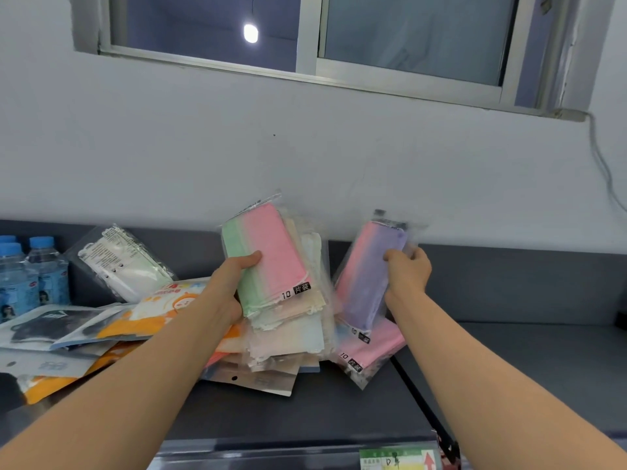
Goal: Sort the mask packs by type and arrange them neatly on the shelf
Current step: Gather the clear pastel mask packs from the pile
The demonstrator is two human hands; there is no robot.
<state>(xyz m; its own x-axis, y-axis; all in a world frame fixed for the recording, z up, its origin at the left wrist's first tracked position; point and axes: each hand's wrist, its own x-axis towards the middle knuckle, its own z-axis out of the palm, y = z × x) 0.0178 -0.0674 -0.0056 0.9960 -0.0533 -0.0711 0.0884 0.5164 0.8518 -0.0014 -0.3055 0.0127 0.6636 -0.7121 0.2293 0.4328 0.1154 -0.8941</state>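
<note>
Both hands loaded over the shelf [509, 368]!
The left grip [234, 276] clasps a stack of mask packs [271, 245], the right grip [407, 271] pinches a pink-purple pack [368, 279]; jumbled packs [135, 320] crowd below them, water bottles [30, 276] far left.

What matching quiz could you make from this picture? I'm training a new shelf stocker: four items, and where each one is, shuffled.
Items:
1. green-and-pink pack
2. pink-and-purple pack
3. water bottles
4. white pack

Places:
A. held by the right hand
B. standing at the far left of the shelf
C. tilted against the back panel
D. held by the left hand

Pairs: 1-D, 2-A, 3-B, 4-C
</note>
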